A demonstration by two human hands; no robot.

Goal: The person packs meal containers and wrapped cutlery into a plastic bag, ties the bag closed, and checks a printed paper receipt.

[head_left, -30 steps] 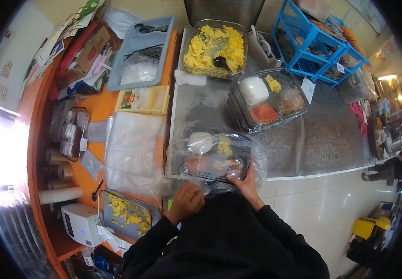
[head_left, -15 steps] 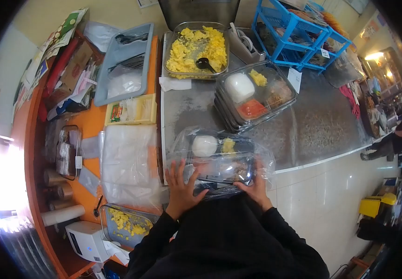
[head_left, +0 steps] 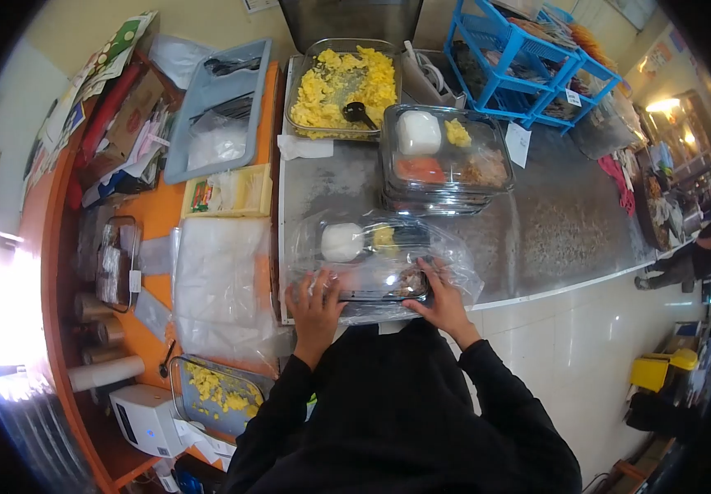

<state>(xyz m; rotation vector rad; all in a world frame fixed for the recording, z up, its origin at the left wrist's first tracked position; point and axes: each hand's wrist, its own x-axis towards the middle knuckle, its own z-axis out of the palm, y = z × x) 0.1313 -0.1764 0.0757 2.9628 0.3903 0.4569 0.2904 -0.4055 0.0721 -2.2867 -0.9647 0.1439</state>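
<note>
Lidded meal tray (head_left: 382, 276) sits inside a clear plastic bag (head_left: 300, 237) at the near left edge of the metal counter (head_left: 557, 226). Its long axis runs left to right, roughly along the counter's near edge; short ends face left and right. White mound occupies the far left, yellow food just right of it. Left hand (head_left: 316, 313): fingers spread apart over the near left corner. Right hand (head_left: 446, 311): thumb and fingers apart about the near right corner; cannot tell whether clamped. Tray stack (head_left: 446, 177) stands beyond, slightly right, long axis likewise left to right.
</note>
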